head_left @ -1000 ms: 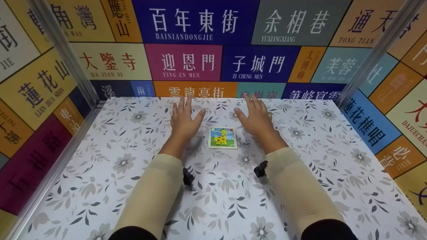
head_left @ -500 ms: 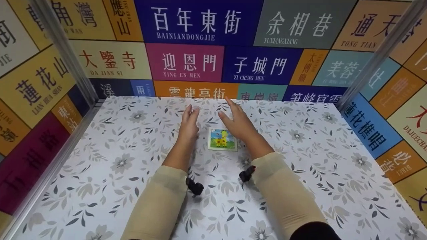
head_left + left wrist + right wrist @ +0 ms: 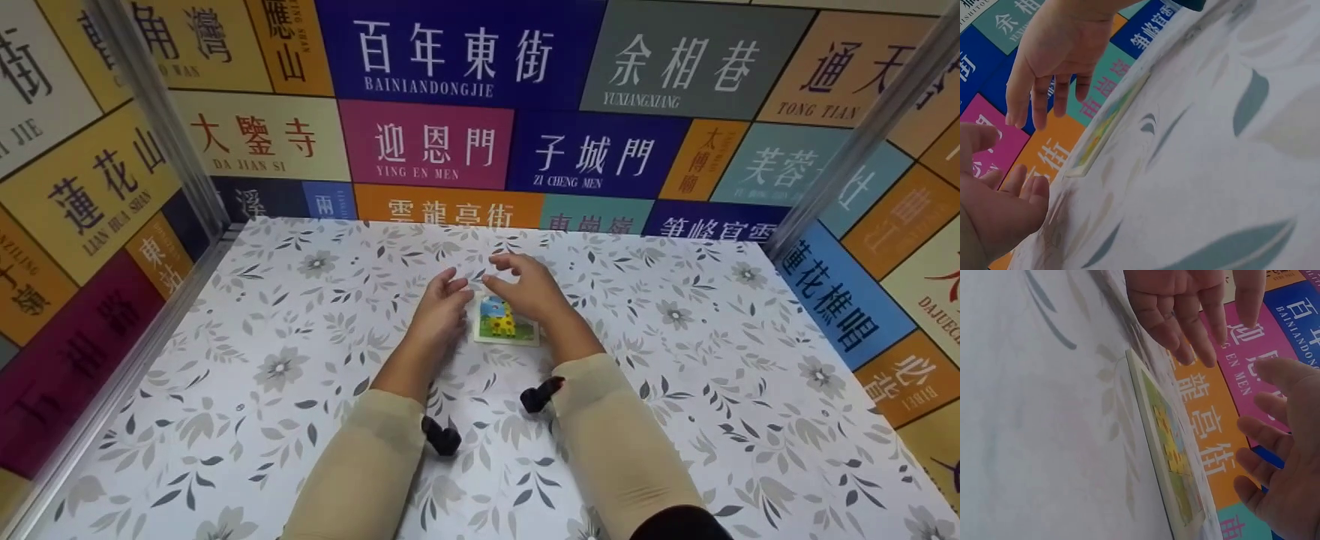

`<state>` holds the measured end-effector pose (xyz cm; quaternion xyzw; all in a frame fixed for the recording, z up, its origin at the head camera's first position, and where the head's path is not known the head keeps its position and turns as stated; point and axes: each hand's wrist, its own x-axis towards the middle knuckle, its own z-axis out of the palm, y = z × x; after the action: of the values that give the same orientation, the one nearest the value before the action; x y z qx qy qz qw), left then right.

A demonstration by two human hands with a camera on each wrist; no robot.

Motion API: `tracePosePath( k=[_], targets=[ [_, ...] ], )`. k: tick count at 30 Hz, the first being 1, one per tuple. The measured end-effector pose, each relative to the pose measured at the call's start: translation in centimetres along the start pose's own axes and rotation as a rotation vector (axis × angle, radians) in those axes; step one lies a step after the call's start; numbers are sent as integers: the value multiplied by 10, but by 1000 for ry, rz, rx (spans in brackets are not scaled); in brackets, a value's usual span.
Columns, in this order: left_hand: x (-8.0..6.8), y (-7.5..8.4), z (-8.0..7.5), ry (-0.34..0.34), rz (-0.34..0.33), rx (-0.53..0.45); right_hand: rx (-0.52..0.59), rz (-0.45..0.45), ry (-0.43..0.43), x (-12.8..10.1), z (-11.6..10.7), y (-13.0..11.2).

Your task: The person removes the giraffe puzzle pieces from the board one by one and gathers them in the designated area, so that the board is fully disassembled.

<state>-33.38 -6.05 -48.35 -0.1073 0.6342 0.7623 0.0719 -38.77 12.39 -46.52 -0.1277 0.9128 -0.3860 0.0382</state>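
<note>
A small square puzzle [image 3: 496, 328] with a yellow giraffe picture and a pale frame lies flat on the table. My left hand [image 3: 441, 311] hovers at its left side, fingers loosely bent and holding nothing. Over its upper right corner my right hand [image 3: 534, 289] hides part of the picture, also with relaxed, bent fingers. In the right wrist view, the puzzle [image 3: 1171, 444] rests between table and palms, with thin seams across its picture. Both hands face each other there, apart and above the puzzle.
A white tablecloth [image 3: 277, 420] with grey flowers and leaves covers the table. Colourful panels with Chinese lettering [image 3: 450, 52] stand behind and on both sides. Clear corner posts [image 3: 184, 157] rise at the back. A small black camera [image 3: 442, 436] sits on each wrist.
Both hands have come down and inward, from spread apart with straight fingers to close around the puzzle with bent fingers. The puzzle stays in place, now partly covered by the right hand.
</note>
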Motion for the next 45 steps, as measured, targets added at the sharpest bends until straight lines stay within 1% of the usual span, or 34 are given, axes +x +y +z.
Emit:
tracePosePath(
  k=[4, 6, 9, 11, 14, 17, 21, 25, 29, 33, 38, 42, 45],
  targets=[
    [1, -8, 0, -50, 33, 150, 8, 30, -40, 1, 6, 12],
    [2, -9, -1, -72, 37, 196, 22, 35, -71, 1, 8, 17],
    [2, -11, -5, -95, 36, 238, 30, 33, -113, 1, 9, 22],
    [2, -11, -7, -107, 30, 271, 29, 55, -147, 0, 9, 22],
    [2, -9, -11, -130, 29, 345, 1, 94, -187, 0, 10, 21],
    [-1, -5, -15, -154, 34, 446, -39, 110, -209, 0, 10, 18],
    [-4, -1, -17, -169, 42, 593, -94, 89, -228, 1, 12, 15],
    [-6, -1, -18, -182, 54, 724, -128, 62, -240, 1, 15, 14],
    [-5, -2, -19, -216, 117, 841, -170, 39, -243, 1, 15, 16],
    [-4, -2, -20, -258, 204, 951, -205, 15, -256, 1, 15, 18],
    [-5, -1, -20, -271, 244, 1041, -219, -11, -254, 0, 15, 16],
    [-5, -1, -19, -282, 247, 1054, -215, -12, -257, -2, 15, 15],
    [-5, -1, -19, -286, 233, 1056, -191, 19, -267, -2, 15, 14]
  ],
)
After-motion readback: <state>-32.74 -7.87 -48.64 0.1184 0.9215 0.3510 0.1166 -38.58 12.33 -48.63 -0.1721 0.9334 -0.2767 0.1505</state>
